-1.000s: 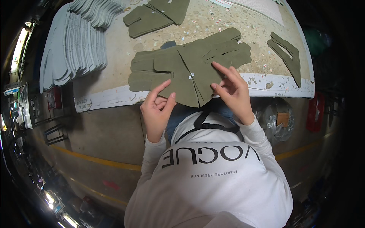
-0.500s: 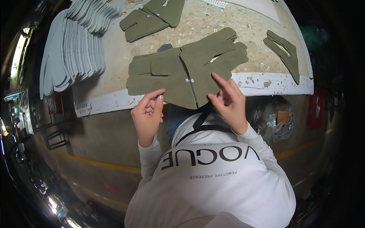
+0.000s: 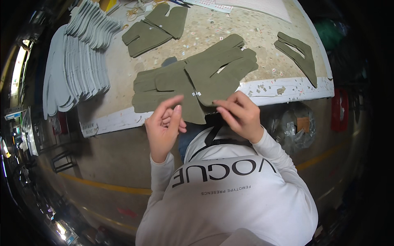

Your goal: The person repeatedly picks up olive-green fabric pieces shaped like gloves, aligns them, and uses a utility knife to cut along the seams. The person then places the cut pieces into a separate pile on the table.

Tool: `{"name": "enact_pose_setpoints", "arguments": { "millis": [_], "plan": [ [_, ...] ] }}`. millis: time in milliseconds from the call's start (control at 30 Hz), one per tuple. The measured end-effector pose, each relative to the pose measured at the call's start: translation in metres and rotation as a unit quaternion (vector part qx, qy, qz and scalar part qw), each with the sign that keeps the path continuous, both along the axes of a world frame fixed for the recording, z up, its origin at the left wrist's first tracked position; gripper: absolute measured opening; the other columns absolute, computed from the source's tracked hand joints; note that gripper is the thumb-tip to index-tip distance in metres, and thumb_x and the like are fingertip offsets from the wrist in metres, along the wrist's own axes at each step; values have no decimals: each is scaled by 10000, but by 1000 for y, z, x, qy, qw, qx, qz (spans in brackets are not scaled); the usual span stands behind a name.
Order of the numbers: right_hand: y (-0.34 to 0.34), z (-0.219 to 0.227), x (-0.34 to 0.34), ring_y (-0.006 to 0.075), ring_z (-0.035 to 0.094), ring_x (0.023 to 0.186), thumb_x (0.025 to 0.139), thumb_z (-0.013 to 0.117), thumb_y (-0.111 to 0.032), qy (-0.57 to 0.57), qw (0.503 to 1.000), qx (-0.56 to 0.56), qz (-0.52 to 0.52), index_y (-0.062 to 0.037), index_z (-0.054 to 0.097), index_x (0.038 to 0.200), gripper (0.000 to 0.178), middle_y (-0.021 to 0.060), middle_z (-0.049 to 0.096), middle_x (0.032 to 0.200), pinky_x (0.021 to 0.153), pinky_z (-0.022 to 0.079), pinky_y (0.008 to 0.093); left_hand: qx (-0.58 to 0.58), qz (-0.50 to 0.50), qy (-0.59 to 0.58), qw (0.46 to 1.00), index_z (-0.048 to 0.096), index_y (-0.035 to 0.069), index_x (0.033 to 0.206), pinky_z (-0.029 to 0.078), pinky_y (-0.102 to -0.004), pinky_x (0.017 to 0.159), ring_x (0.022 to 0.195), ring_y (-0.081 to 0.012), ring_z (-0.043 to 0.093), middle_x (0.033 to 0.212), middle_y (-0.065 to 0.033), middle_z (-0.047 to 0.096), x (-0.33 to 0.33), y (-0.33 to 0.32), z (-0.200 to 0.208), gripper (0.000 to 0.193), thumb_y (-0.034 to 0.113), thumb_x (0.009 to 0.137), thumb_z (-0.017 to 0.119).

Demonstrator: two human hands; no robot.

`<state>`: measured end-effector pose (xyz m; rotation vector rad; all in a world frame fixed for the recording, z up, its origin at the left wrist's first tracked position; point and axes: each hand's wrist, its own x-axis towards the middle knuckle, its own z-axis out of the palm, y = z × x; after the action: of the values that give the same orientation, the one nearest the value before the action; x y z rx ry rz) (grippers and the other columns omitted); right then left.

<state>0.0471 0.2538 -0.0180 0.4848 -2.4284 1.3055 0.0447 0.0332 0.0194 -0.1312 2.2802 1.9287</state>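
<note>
Pinching the right glove piece (image 3: 213, 78) is her right hand (image 3: 239, 115); left hand (image 3: 164, 125) loose at 8 o'clock, stack (image 3: 78, 61) untouched.

Two olive-green glove-shaped cut pieces (image 3: 193, 80) lie overlapped at the near edge of the bench (image 3: 287, 88), their lower ends hanging over it. The right hand (image 3: 240, 115) pinches the near edge of the right piece. The left hand (image 3: 164, 125), fingers loosely curled, is at the left piece's near edge. A stack of grey cut pieces (image 3: 78, 61) lies far left; an olive strip (image 3: 301, 57) lies right.
</note>
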Motion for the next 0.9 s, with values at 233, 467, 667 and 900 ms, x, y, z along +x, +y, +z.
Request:
{"name": "enact_pose_setpoints", "arguments": {
  "millis": [233, 467, 667, 900],
  "plan": [
    [-16, 6, 17, 119, 531, 532, 739, 752, -1, 36, 997, -49, -47, -64, 758, 982, 251, 38, 563, 724, 487, 421, 241, 27, -16, 49, 998, 450, 71, 1419, 489, -194, 638, 637, -72, 570, 1239, -125, 581, -31, 43, -9, 425, 256, 1036, 460],
    [-7, 6, 18, 97, 514, 545, 827, 686, 3, -55, 994, -76, -50, -26, 744, 950, 138, 52, 581, 725, 504, 417, 218, -45, -96, 123, 987, 476, 57, 1408, 377, -133, 517, 642, 42, 489, 1377, -79, 525, -31, 27, 2, 599, -80, 836, 589],
    [-3, 3, 19, 76, 574, 502, 909, 659, -109, -307, 944, -122, 20, 18, 699, 863, 141, 38, 606, 580, 486, 422, 213, 34, -64, 43, 996, 432, -9, 1424, 452, -142, 629, 757, 4, 566, 1456, -97, 469, -23, -72, 21, 597, -103, 849, 564],
    [-24, 3, 17, 74, 615, 487, 917, 658, -134, -384, 903, -178, 82, 35, 708, 878, 181, 73, 638, 552, 470, 439, 214, 24, -15, 44, 999, 414, -65, 1411, 468, -162, 753, 880, -38, 610, 1466, -147, 433, -19, -129, -8, 573, -125, 860, 556]
  ]
}}
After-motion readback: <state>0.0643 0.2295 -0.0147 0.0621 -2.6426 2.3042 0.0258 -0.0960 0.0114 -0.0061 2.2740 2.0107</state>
